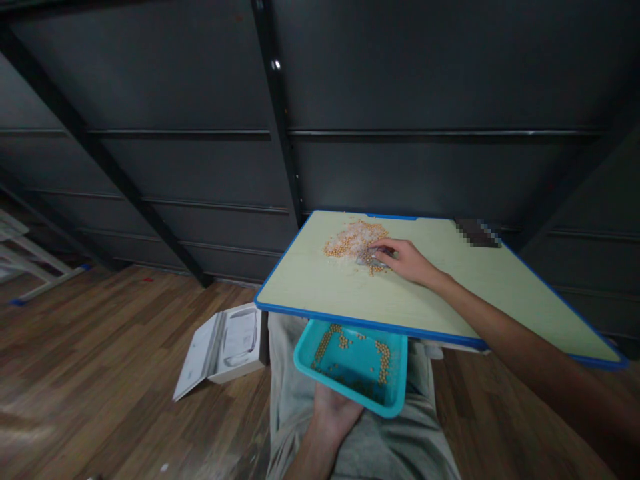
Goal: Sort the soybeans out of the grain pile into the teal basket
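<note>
A shallow turquoise tray (350, 393) sits tilted just below the table's near edge, above my lap. My left hand (336, 410) grips it from underneath, its fingers hidden by the tray. Round tan beans (383, 363) lie in it along the sides and bottom. On the table is a loose heap of similar beans mixed with whitish grains (353, 240). My right hand (405, 259) is at the heap's near right side, fingers bent and closed over a greyish, partly see-through thing (369, 258) too unclear to name. A few beans lie beside it.
The pale table (305, 287) has a blue rim. A dark blurred object (479, 233) lies at its far right. An open white box (243, 340) stands on the wooden floor at left. A dark panelled wall (200, 160) rises behind the table.
</note>
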Available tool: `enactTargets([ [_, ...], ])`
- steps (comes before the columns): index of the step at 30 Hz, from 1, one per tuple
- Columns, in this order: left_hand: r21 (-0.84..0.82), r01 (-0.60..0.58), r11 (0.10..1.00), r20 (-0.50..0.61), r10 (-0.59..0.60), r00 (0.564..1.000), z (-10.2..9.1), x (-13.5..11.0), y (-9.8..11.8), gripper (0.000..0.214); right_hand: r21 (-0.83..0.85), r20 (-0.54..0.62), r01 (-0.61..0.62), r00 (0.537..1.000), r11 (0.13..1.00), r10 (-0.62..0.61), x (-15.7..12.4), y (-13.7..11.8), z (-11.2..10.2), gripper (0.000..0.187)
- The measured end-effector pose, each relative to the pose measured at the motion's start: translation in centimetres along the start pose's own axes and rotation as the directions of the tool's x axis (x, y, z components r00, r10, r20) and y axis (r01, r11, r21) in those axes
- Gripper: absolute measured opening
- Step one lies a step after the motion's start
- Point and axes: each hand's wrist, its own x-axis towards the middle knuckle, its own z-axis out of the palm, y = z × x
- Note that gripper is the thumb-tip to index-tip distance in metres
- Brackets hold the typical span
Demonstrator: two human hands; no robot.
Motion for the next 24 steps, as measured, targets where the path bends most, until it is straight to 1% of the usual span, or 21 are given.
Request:
enactTargets([
  [3,-0.012,-0.010,1.000,-0.014,0.010,1.000,-0.1,0.0,0.0,0.036,-0.006,0.011,0.008,1.000,1.000,-0.008,0.0,-0.3,0.0,0.024],
  [7,0.000,0.010,1.000,-0.016,-0.010,1.000,-0.1,0.0,0.0,0.037,-0.010,0.032,0.015,0.999,1.000,-0.014,-0.1,-0.7,0.1,0.023],
  [11,0.007,0.002,1.000,-0.028,-0.001,1.000,0.3,-0.1,0.1,0.037,-0.006,0.041,0.019,0.999,1.000,-0.019,-0.1,-1.0,0.1,0.023],
  [16,-0.005,0.022,1.000,-0.058,-0.022,0.998,0.7,-0.1,0.2,0.036,-0.007,0.057,0.046,0.997,0.999,-0.045,-0.2,-1.5,0.1,0.024],
  [24,0.011,0.023,1.000,-0.043,-0.022,0.999,0.8,-0.2,0.2,0.040,-0.009,0.055,0.064,0.996,0.998,-0.064,-0.2,-2.1,0.1,0.024],
])
